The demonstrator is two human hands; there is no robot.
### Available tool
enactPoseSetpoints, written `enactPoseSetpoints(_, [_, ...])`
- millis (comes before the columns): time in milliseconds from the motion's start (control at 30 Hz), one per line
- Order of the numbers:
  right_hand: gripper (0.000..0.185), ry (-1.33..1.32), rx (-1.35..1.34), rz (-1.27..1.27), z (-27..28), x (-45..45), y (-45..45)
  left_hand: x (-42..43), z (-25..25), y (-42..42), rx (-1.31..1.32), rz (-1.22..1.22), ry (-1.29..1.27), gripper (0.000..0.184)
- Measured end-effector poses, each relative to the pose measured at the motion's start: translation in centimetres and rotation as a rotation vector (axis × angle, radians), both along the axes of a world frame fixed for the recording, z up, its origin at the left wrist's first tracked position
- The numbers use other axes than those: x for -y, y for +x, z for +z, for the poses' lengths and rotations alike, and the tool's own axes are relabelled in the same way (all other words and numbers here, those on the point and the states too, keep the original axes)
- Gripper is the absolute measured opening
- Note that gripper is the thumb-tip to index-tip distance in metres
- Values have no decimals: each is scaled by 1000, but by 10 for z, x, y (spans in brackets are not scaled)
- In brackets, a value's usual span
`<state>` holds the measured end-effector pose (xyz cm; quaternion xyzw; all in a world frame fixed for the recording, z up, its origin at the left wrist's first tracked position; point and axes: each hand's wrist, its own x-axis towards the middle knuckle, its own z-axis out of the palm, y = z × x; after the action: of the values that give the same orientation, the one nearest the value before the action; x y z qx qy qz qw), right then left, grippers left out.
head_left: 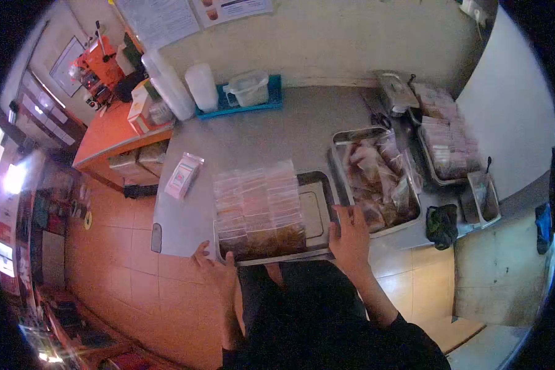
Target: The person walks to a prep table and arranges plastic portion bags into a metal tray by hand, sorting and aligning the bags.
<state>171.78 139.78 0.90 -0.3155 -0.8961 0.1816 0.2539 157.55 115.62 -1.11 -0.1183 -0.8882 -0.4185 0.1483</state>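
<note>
A metal tray sits at the table's front edge, with rows of small clear packets of brownish food stacked over most of it. My left hand is at the tray's near left corner, its fingers apart and the thumb by the rim. At the tray's right side, my right hand has its fingertips and thumb against the rim. Just beyond that hand lies a second metal tray holding larger clear bags with brown contents.
A white-and-pink packet lies left of the stack. Farther right are another packet-filled tray, a dark plastic bag and a small metal container. A blue tray with plastic containers stands by the wall.
</note>
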Motion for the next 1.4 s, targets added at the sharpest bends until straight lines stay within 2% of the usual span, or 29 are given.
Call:
enactPoseSetpoints(33, [30,-137,-25,12,-3,-4,1,10,-10,-5,3,-8,4,41])
enactPoseSetpoints(100, [30,-102,-78,7,-19,-1,0,27,-24,-15,661,-258,593,43])
enactPoseSetpoints(133, [31,-70,-136,11,-23,-1,-1,31,-23,-18,616,-316,502,40])
enactPoseSetpoints(467, [23,-262,-165,213,-8,-11,3,61,-25,-31,563,-260,497,36])
enactPoseSetpoints(567, [26,-31,-149,208,-8,-58,-9,66,-23,-29,512,-296,513,36])
enactPoseSetpoints(600, [27,16,-141,169,-7,-85,-18,69,-27,-30,503,-280,493,36])
enactPoseSetpoints(667, [32,360,-117,99,-4,-143,-37,76,-28,-31,490,-266,474,36])
enactPoseSetpoints(767, [33,239,-46,14,-27,-205,-56,84,-17,-41,399,-217,393,31])
enactPoseSetpoints(833, [35,73,157,138,-26,-228,-64,85,-5,-49,207,-89,230,25])
enactPoseSetpoints(867, [35,38,227,177,-32,-242,-68,82,3,-53,112,-101,207,19])
enactPoseSetpoints(967, [29,112,275,325,-18,-249,-64,57,34,-66,-8,-65,131,17])
enactPoseSetpoints(1000, [20,76,290,305,-6,-242,-62,44,47,-71,-64,-121,71,17])
enactPoseSetpoints(1100, [19,234,393,244,-11,-248,-61,-4,73,-96,-201,-362,-82,20])
enactPoseSetpoints(1167, [17,202,410,298,-13,-258,-59,-52,89,-107,-302,-586,-108,21])
enactPoseSetpoints(1233, [16,171,426,351,-8,-256,-60,-91,74,-131,-233,-772,-153,22])
enactPoseSetpoints(1333, [13,323,381,356,23,-237,-48,-138,46,-154,-301,-877,-212,24])
enactPoseSetpoints(1400, [12,290,296,356,47,-224,-39,-160,36,-164,-24,-988,-392,36])
